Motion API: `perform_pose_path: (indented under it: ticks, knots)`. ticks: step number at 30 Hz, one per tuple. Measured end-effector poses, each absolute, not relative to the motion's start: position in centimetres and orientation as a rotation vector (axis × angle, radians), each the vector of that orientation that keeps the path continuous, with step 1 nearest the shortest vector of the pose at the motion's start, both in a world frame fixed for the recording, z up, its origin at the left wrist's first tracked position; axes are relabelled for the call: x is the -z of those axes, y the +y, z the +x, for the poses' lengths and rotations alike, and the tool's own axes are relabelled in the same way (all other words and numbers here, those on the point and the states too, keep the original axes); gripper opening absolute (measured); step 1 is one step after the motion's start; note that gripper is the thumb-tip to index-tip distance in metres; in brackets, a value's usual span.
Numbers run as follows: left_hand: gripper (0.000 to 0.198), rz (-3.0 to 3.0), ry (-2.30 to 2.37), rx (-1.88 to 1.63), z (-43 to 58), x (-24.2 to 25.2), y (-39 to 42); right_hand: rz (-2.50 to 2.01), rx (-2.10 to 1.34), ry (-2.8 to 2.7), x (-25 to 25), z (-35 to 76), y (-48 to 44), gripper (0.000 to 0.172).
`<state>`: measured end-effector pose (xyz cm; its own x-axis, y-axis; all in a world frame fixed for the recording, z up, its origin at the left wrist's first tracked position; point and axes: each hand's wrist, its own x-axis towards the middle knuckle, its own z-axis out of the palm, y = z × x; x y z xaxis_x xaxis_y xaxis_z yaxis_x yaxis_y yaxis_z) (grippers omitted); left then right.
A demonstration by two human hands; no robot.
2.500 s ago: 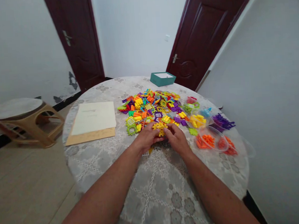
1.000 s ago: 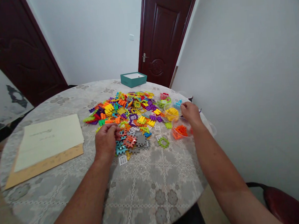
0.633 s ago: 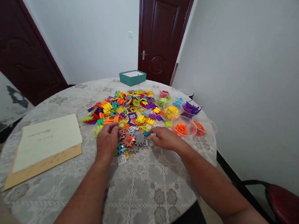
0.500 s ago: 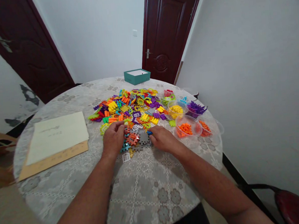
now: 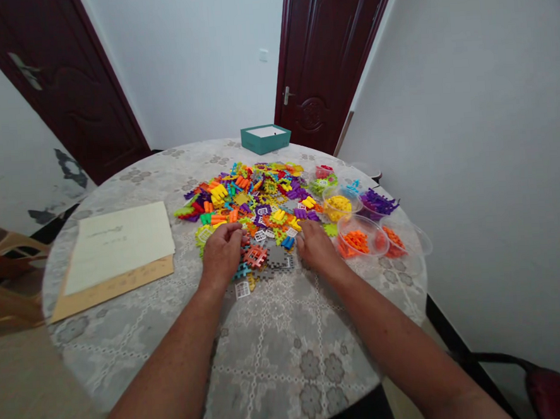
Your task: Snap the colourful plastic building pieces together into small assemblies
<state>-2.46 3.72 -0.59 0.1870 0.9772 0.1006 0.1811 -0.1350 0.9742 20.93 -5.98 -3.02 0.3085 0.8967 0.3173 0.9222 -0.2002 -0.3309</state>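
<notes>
Fingers curling, the left hand (image 5: 222,254) and right hand (image 5: 315,245) are flanking a pile of plastic pieces (image 5: 269,185) around the middle of the round table (image 5: 269,349); whether either is gripping anything cannot be told. Toothed flat grey tiles (image 5: 277,256) and ribbed tubes (image 5: 219,193) are lying jumbled there. Clear round tubs (image 5: 373,221) are standing near the right edge, a smooth green box (image 5: 265,144) at the far edge. Toward the left edge, pale paper (image 5: 121,247) is bearing faint, unreadable writing.
</notes>
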Motion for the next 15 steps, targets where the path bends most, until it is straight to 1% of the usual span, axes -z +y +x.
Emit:
perform_pose_path:
  ticks: [4,10,15]
  knots:
    - [0.032,1.522,1.155,-1.076,-2.5,0.7,3.7,-2.301,-0.007,-1.575,2.2,21.0,-3.5,0.041]
    - [0.030,1.509,1.135,-1.086,-2.5,0.7,3.8,-2.391,0.021,-1.451,1.6,20.9,-2.1,0.038]
    - [0.028,1.486,1.148,-1.136,-2.5,0.3,3.8,-2.290,0.028,-1.418,1.6,20.7,-3.2,0.044]
